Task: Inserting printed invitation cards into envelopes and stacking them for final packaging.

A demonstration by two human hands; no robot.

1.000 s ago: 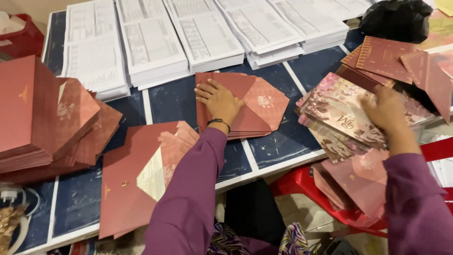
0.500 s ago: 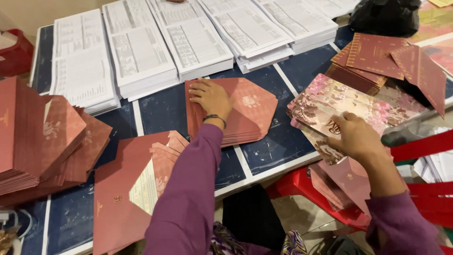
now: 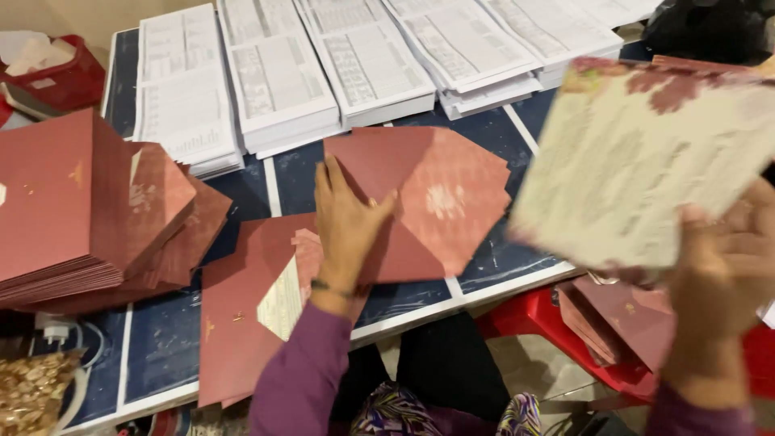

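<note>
My left hand lies flat, fingers spread, on a stack of open maroon envelopes in the middle of the dark blue table. My right hand grips a cream card with a pink floral border, lifted off the table and blurred, close to the camera at the right. Just left of my left wrist lies another maroon envelope with a cream card sticking out of it.
Several stacks of white printed sheets line the back of the table. A tall pile of closed maroon envelopes stands at the left. A red plastic stool with more envelopes sits below the table's front edge.
My right hand has picked a floral card from the pile at the right and raised it toward the camera. My left hand stays on the envelope stack.
</note>
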